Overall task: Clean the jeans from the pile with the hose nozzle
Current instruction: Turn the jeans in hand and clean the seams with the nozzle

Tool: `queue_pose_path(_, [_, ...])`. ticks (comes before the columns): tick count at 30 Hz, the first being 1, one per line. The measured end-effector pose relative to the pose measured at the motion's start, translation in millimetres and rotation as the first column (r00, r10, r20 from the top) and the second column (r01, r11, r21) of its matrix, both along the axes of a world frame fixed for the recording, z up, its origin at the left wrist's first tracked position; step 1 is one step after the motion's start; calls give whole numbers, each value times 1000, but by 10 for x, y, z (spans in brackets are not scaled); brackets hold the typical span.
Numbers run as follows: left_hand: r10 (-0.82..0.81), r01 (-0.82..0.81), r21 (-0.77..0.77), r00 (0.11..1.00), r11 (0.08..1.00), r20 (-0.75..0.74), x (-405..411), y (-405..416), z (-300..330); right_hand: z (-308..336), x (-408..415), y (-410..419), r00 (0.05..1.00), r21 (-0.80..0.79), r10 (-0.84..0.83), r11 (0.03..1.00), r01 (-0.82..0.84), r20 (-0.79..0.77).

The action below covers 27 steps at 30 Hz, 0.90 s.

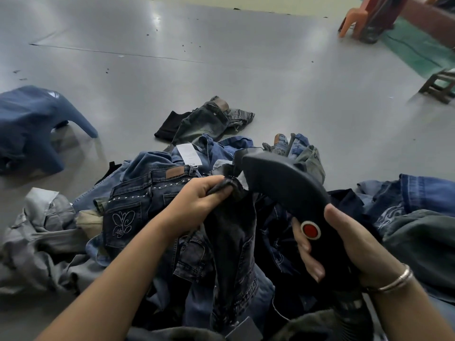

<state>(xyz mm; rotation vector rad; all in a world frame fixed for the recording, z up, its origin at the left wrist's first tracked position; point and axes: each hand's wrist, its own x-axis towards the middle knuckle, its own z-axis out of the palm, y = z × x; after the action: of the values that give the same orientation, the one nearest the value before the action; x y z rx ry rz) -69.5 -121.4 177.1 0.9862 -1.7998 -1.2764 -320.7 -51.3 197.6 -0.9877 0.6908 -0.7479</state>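
The dark jeans (231, 244) hung lifted above the front of the pile of jeans (172, 193), their top edge bunched in the left hand (199, 200), whose grip was closed round the fabric with fingers and thumb curled over it. Just right of that bunched edge was the wide black head of the hose nozzle (278, 180), angled up and left, almost touching the cloth. The right hand (344, 247) held the nozzle's handle in a closed grip, fingers wrapped on one side and thumb on the other, flanking a red button (310, 230) in a white ring. A metal bangle (396, 279) circled the right wrist. Within the pile, a dark pair bore a butterfly-embroidered pocket (123, 222) and a studded seam, and a white paper tag (189, 153) lay on a mid-blue pair behind it. A separate grey-green pair of jeans (209, 119) lay on the grey floor (221, 57) beyond the pile. A blue garment (32, 124) was at far left, an orange plastic chair (354, 18) at upper right, and a small wooden stool (438, 87) at the right edge.
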Motion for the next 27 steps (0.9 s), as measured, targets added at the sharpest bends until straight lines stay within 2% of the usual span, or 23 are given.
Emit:
queue_pose_path(2, [-14, 14, 5, 1000, 1000, 15, 15, -3, -4, -22, -25, 45, 1000, -7, 5, 1000, -5, 8])
queue_pose_path(7, [-88, 88, 2, 994, 996, 68, -50, 65, -62, -33, 103, 29, 994, -25, -99, 995, 98, -48])
queue_pose_path(9, [-86, 93, -58, 991, 994, 102, -103, 80, -69, -32, 238, -8, 969, -9, -248, 969, 248, -24])
queue_pose_path(12, [35, 8, -260, 986, 966, 162, -212, 95, -76, -168, 479, -26, 849, -88, -527, 848, 523, -37])
queue_pose_path(14, [83, -17, -345, 980, 938, 179, -304, 153, -97, -281, 615, -24, 775, -75, -632, 773, 630, -13])
queue_pose_path(15, [65, -7, -332, 984, 943, 164, -352, 200, -107, -330, 652, -32, 753, -57, -657, 752, 656, -5])
queue_pose_path(16, [6, 23, -263, 994, 964, 109, -390, 251, -127, -364, 663, -47, 739, -57, -674, 738, 672, -11])
queue_pose_path(18, [-132, 129, -35, 987, 991, -94, -423, 333, -158, -400, 629, -80, 712, -105, -701, 712, 695, -41])
queue_pose_path(19, [-140, 157, 76, 971, 985, -193, -425, 355, -161, -399, 612, -92, 699, -137, -714, 698, 703, -51])
queue_pose_path(20, [-60, 108, 179, 966, 978, -252, -425, 358, -178, -389, 596, -97, 689, -160, -723, 687, 708, -52])
queue_pose_path(21, [96, -21, 291, 964, 956, -247, -420, 330, -214, -369, 578, -98, 686, -171, -726, 682, 711, -47])
queue_pose_path(22, [268, -196, 377, 952, 905, -148, -404, 272, -248, -342, 560, -97, 687, -170, -726, 681, 712, -35])
queue_pose_path(23, [392, -363, 416, 920, 834, 16, -369, 203, -285, -312, 534, -88, 692, -176, -721, 684, 708, -22])
queue_pose_path(24, [441, -469, 435, 881, 769, 171, -336, 145, -318, -285, 502, -78, 704, -194, -710, 692, 696, -11])
queue_pose_path(25, [429, -511, 470, 860, 720, 278, -309, 108, -346, -261, 469, -60, 720, -221, -694, 703, 676, -5])
queue_pose_path(27, [356, -444, 652, 894, 615, 273, -296, 103, -339, -228, 423, -16, 754, -270, -657, 726, 633, 1])
